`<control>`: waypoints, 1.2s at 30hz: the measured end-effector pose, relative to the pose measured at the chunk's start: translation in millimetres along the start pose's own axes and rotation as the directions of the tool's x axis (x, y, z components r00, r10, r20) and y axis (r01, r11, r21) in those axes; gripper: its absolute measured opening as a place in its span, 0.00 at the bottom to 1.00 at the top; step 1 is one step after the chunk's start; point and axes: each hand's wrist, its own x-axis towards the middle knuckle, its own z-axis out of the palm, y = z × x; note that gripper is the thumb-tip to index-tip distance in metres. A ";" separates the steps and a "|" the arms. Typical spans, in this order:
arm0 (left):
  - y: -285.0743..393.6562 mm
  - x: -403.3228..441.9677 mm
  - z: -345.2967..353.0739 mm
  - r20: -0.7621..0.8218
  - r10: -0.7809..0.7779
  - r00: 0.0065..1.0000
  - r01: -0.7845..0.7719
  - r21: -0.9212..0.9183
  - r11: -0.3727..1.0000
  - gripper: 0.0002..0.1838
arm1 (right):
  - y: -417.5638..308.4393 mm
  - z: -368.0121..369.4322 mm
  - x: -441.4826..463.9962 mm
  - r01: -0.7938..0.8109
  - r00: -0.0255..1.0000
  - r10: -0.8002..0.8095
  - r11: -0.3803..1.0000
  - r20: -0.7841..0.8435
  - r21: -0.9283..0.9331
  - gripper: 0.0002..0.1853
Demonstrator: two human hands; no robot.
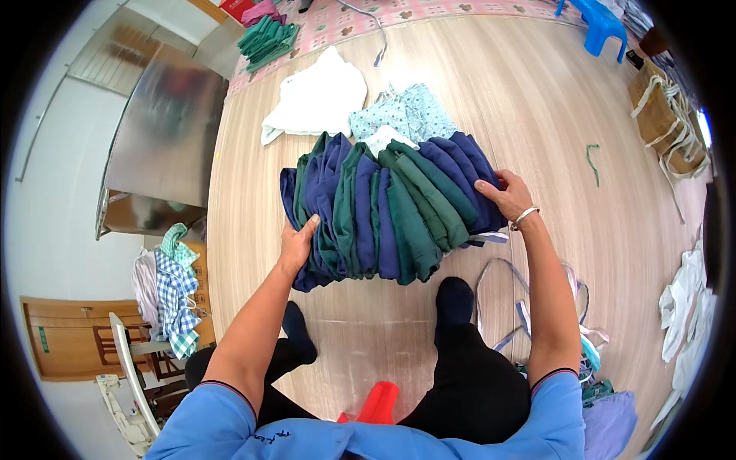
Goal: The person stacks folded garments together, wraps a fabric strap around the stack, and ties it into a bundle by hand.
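Observation:
A thick row of folded navy and dark green garments (376,211) is pressed together between my two hands, over the wooden floor. My left hand (297,244) grips the left end, thumb on top and the fingers hidden at the side. At the right end, my right hand (507,196) clasps the navy pieces, its thumb lying over them and a bracelet on the wrist. Just beyond the row are a light blue patterned cloth (410,111) and a white cloth (320,96).
Green folded garments (268,42) lie on a pink mat at the back left. A blue stool (598,27) stands at the back right. Loose straps (521,307) and a lavender cloth (611,425) are on my right. A red object (377,402) sits between my legs.

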 end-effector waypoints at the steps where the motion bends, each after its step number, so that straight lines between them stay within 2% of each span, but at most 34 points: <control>1: -1.9 -0.3 -1.0 -0.003 -0.003 1.000 0.003 -0.001 1.000 0.29 | -0.1 1.8 1.0 0.001 1.000 -0.001 1.000 0.004 -0.002 0.37; 3: -2.8 -0.6 -1.9 -0.008 0.000 1.000 0.001 0.056 0.998 0.29 | 0.2 3.9 4.9 -0.023 1.000 0.023 0.996 -0.006 -0.086 0.39; 4: -1.8 0.7 -3.2 0.016 -0.042 0.999 0.042 -0.014 0.999 0.34 | 0.4 4.2 5.6 -0.020 1.000 0.020 0.996 -0.002 -0.087 0.39; 7: 5.6 -3.0 -0.9 -0.005 -0.028 1.000 0.028 0.035 0.999 0.33 | -10.7 2.8 1.6 0.004 1.000 -0.004 1.000 0.016 -0.020 0.38; 9: 1.9 -1.5 -1.8 0.003 -0.033 0.999 0.033 0.023 0.999 0.32 | -23.2 3.3 -4.8 0.129 0.990 -0.128 0.991 -0.066 0.018 0.38; 10: 0.4 -0.8 -1.9 -0.004 -0.012 1.000 0.013 0.039 0.999 0.32 | -24.4 5.0 -4.5 0.129 0.990 -0.127 0.992 -0.060 0.016 0.38; 12: -0.4 0.0 -2.3 -0.011 0.016 1.000 -0.015 0.070 0.997 0.34 | -26.9 7.9 -1.9 0.099 0.993 -0.106 0.989 -0.051 -0.114 0.39; 16: -0.3 -2.0 1.2 -0.025 0.038 0.999 -0.038 0.007 0.999 0.29 | -27.3 9.3 3.1 0.039 0.999 -0.040 0.994 -0.014 -0.100 0.40; 17: -0.8 -1.4 0.6 -0.027 0.036 0.999 -0.036 0.006 0.999 0.29 | -27.4 9.5 2.1 0.066 0.997 -0.071 0.991 -0.034 -0.117 0.39; 19: -1.9 -0.7 -0.5 -0.010 0.037 0.999 -0.037 -0.021 0.999 0.36 | -33.7 8.9 -3.7 0.093 0.994 -0.100 0.986 -0.047 -0.136 0.39; 21: -2.1 -0.4 -1.3 -0.007 0.047 0.999 -0.047 -0.011 0.999 0.36 | -41.2 10.0 -9.4 0.260 0.960 -0.270 0.959 -0.074 -0.115 0.39; 22: -1.9 -0.4 -1.5 -0.003 0.064 0.998 -0.064 0.001 0.998 0.36 | -42.5 12.0 -9.9 0.261 0.960 -0.270 0.958 -0.069 -0.116 0.39; 24: -2.3 -1.0 -1.9 -0.012 0.037 0.999 -0.037 -0.007 0.999 0.36 | -45.3 15.0 -10.1 0.207 0.973 -0.227 0.946 -0.053 -0.249 0.40; 27: 3.4 -4.0 1.0 -0.021 0.003 1.000 -0.004 -0.033 0.999 0.36 | -46.9 16.5 -6.8 0.152 0.983 -0.175 0.951 -0.062 -0.270 0.40; 31: -7.3 2.1 -0.8 -0.014 0.013 1.000 -0.014 -0.068 0.998 0.36 | -53.2 16.9 -10.2 0.159 0.982 -0.183 0.940 -0.052 -0.302 0.40; 33: -7.4 1.4 -1.0 -0.014 0.008 1.000 -0.009 -0.079 0.997 0.36 | -58.6 20.4 -17.0 0.312 0.926 -0.361 0.896 -0.108 -0.317 0.39; 34: -5.5 -0.1 -0.5 -0.011 0.008 1.000 -0.009 -0.090 0.996 0.36 | -62.6 22.8 -20.3 0.311 0.928 -0.358 0.896 -0.101 -0.316 0.39; 36: -7.4 1.3 -1.3 -0.019 0.010 1.000 -0.012 -0.068 0.998 0.35 | -69.4 26.9 -24.9 0.362 0.899 -0.434 0.810 -0.056 -0.461 0.39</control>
